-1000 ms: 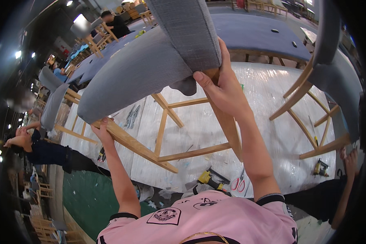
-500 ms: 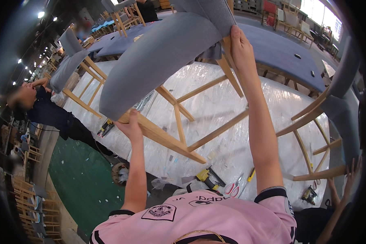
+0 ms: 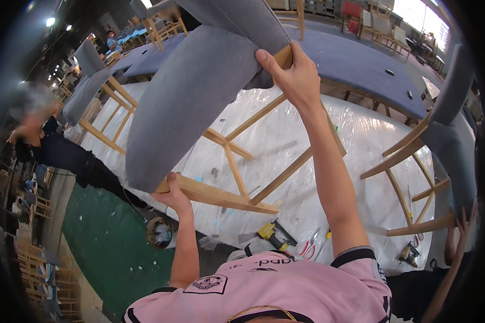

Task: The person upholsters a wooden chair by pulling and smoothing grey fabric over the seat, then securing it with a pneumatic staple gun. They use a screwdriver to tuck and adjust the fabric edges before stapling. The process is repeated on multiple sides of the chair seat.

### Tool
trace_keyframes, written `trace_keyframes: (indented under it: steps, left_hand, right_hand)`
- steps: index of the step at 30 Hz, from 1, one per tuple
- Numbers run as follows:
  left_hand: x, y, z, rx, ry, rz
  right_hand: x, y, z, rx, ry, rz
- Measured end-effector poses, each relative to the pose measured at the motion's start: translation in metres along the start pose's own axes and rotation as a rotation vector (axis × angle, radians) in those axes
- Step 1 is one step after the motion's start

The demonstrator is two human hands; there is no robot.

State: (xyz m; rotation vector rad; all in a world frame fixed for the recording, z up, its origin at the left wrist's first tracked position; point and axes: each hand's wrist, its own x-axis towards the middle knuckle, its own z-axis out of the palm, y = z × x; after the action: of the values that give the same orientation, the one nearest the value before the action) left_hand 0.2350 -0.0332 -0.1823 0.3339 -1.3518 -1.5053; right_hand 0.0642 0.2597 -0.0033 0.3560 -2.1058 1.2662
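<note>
Grey upholstered chair (image 3: 194, 102) held tilted above plastic-wrapped table (image 3: 361, 140). Left hand (image 3: 173, 195) clamped round wooden front leg (image 3: 215, 195); right hand (image 3: 293, 78) gripping rear leg (image 3: 283, 55) by backrest.

Both arms raised overhead; left grip (image 3: 173, 195) clenched, right grip (image 3: 292, 75) clenched.

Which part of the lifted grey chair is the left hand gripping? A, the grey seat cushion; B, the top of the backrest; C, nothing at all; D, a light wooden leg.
D: the left hand is wrapped around a light wooden leg of the grey chair, just below the cushion's edge.
</note>
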Motion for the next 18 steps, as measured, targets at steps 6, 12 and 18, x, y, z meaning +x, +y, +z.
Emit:
trace_keyframes:
  steps: [6,12,18]
  left_hand:
    - [0.003,-0.001,-0.004,0.005,-0.01,0.039]
    - [0.001,-0.001,-0.01,-0.008,0.013,0.018]
    - [-0.066,0.009,-0.013,0.03,-0.416,0.303]
  right_hand:
    - [0.004,0.032,0.015,0.41,0.001,0.004]
    - [-0.005,0.014,0.017,0.17,0.086,-0.105]
    - [0.012,0.038,0.025,0.106,0.317,-0.227]
